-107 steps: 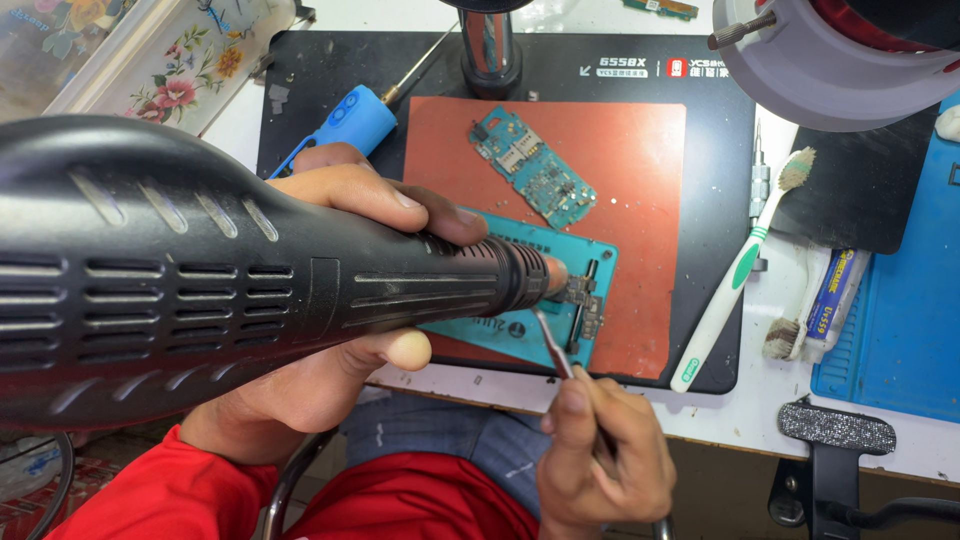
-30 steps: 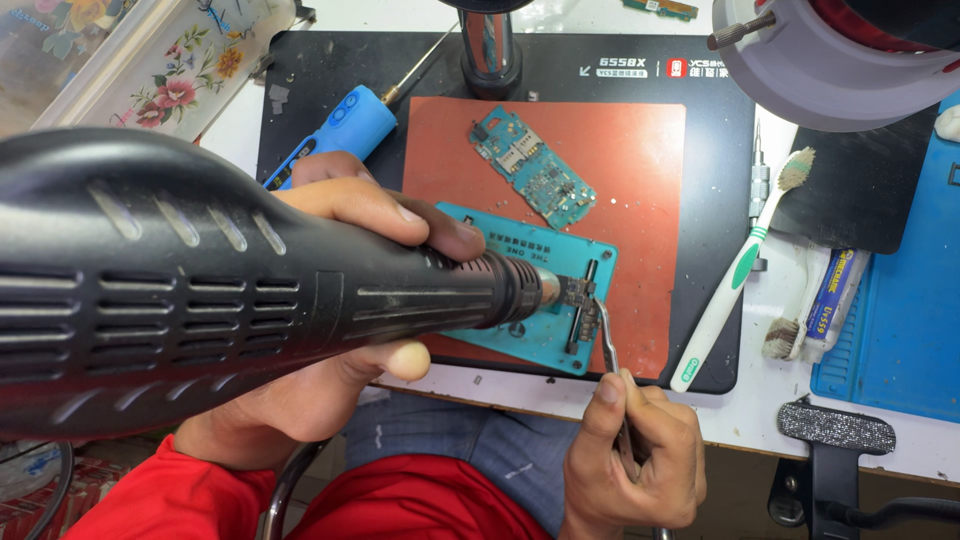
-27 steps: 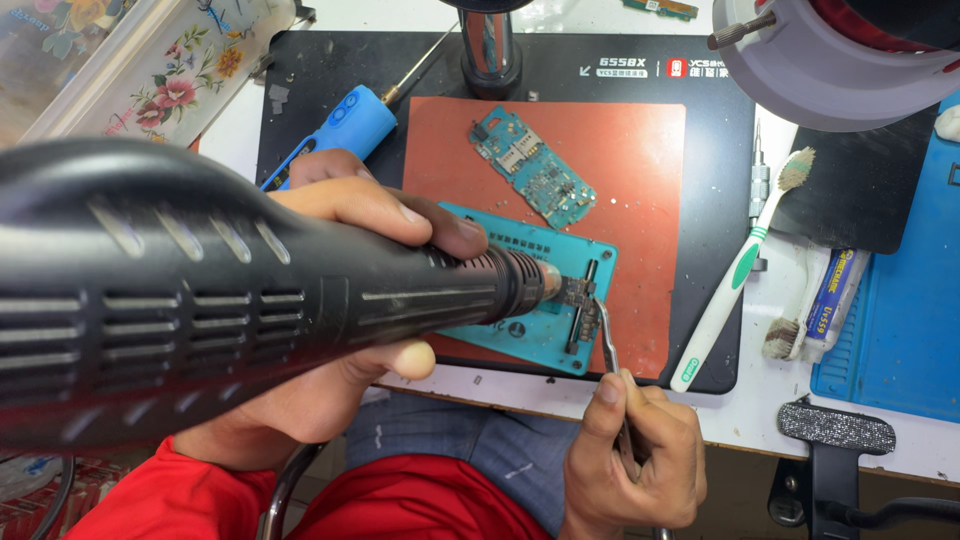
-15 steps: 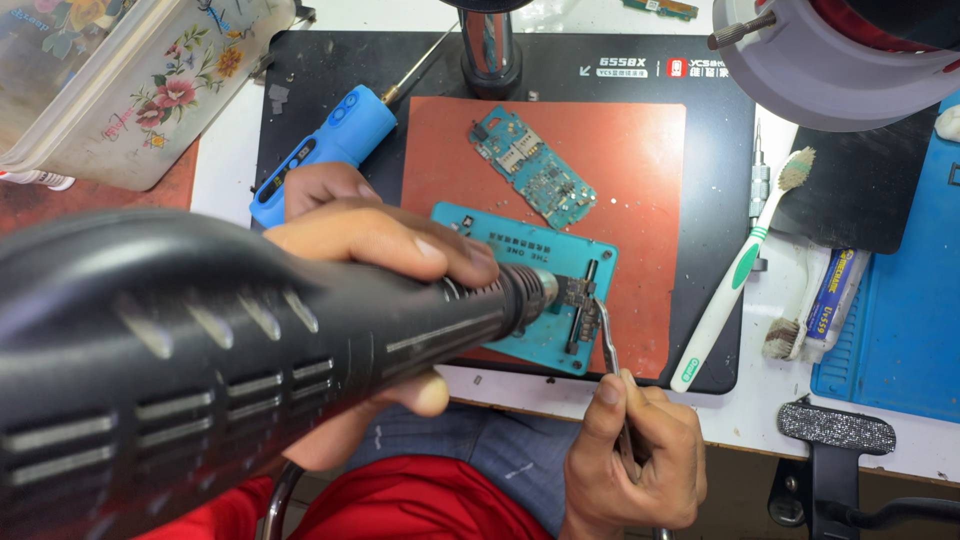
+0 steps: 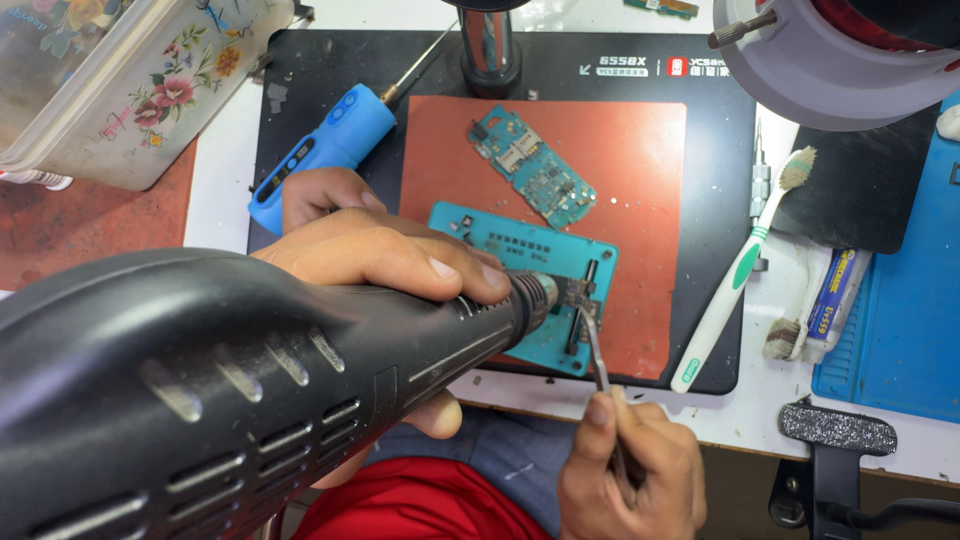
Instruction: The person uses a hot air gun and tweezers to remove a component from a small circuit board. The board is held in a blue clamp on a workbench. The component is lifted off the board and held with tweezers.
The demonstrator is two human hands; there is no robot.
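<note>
Teal circuit board (image 5: 500,245) in its holder lies on the red-orange mat (image 5: 640,160), at the mat's near edge, in the middle of the desk (image 5: 225,190). The left hand (image 5: 385,255) wraps its fingers around the barrel of a black hot-air gun (image 5: 230,390), whose metal nozzle points at the board's right end. The right hand (image 5: 630,470) pinches a pair of tweezers (image 5: 597,362) in closed fingers; their tips touch the board just beside the nozzle. A second teal board (image 5: 530,165) lies tilted farther back on the mat. A blue electric screwdriver (image 5: 325,150) rests to the left, and a white-and-green toothbrush (image 5: 745,265) lies to the right.
</note>
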